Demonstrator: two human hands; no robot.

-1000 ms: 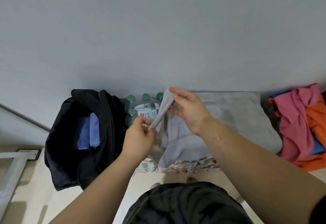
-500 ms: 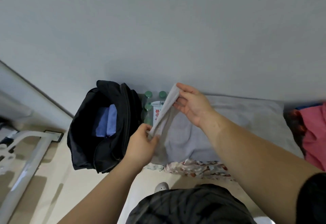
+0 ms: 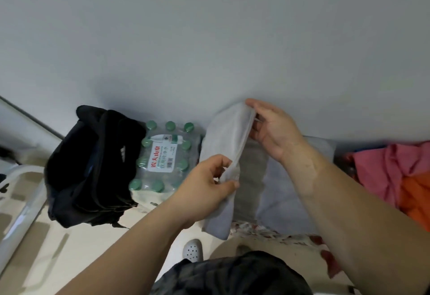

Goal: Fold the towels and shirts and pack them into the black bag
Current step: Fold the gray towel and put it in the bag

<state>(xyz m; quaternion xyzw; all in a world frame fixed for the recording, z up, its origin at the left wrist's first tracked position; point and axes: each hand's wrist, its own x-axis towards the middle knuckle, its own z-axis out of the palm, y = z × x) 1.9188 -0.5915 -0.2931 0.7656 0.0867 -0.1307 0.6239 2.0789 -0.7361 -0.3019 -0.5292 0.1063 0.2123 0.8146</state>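
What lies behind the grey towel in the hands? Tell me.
Behind the grey towel, held by the left hand and right hand, grey fabric and a patterned sheet show. What the towel covers is hidden.

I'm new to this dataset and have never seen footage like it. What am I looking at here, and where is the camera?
There is no machine here. These are a person's two bare hands, filmed by one wide-angle camera worn on the head, looking forward and down. The left hand and right hand each pinch one end of a grey towel, which is folded into a long strip and held up in the air. Below it another grey cloth lies spread out. To the left sit a black bag and a wrapped pack of green-capped water bottles. At the far right lie a pink garment and an orange garment. The white shoe at the bottom is the person's own.
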